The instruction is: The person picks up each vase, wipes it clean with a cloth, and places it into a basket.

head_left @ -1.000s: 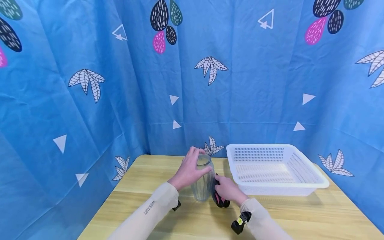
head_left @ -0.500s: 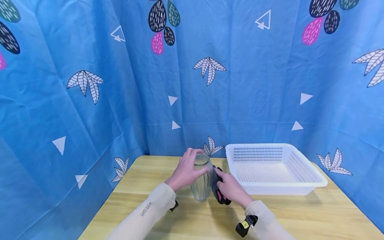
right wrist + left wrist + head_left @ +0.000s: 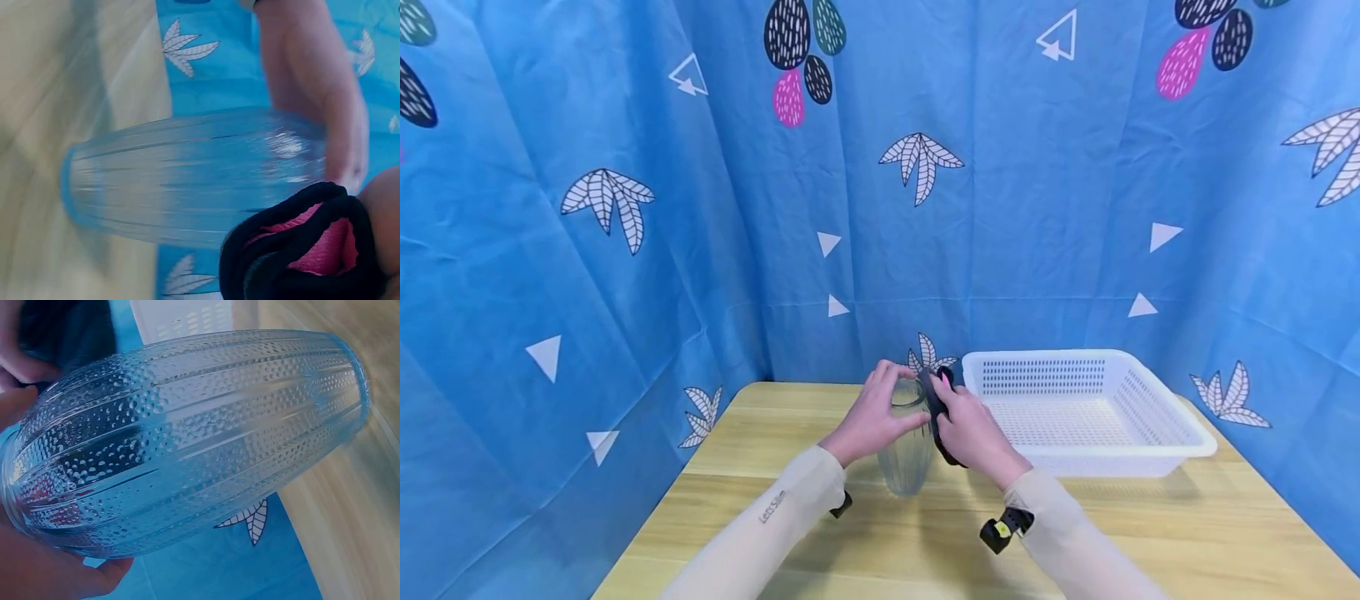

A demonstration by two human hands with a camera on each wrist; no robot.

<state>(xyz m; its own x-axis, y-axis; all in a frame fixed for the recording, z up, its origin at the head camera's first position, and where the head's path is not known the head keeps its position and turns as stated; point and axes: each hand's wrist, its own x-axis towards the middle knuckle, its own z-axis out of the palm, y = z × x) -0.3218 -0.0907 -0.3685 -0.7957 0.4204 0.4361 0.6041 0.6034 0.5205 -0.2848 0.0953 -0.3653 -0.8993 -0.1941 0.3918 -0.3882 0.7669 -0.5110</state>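
Clear glass, with ribs and many small bumps like drops, forms the tall vase point(image 3: 200, 437), which stands upright on the desk point(image 3: 1150, 525), just below the left hand point(image 3: 876, 417). This left hand grips the vase at its upper part: the fingers bend round the far side of the rim, and the thumb lies on the near side.

The right hand point(image 3: 973, 433), just to the right of the left one, grips a black folded cloth point(image 3: 300, 247); the inside of its folds shows pink. The cloth is at the left side of the right hand, between this hand and the mouth of the vase. Whether the cloth touches the glass, I cannot tell.

To the right of the right hand and a little farther away, a white plastic basket point(image 3: 1075, 465) with many small holes sits on the desk. The desk has a light wood pattern and reaches under both hands. Beyond the hands hangs a blue curtain point(image 3: 1037, 208) with leaves, triangles and drop shapes. Behind the left hand, a pale sleeve point(image 3: 767, 517) carries dark letters, and near the right hand a black strap point(image 3: 1003, 531) goes at the wrist.
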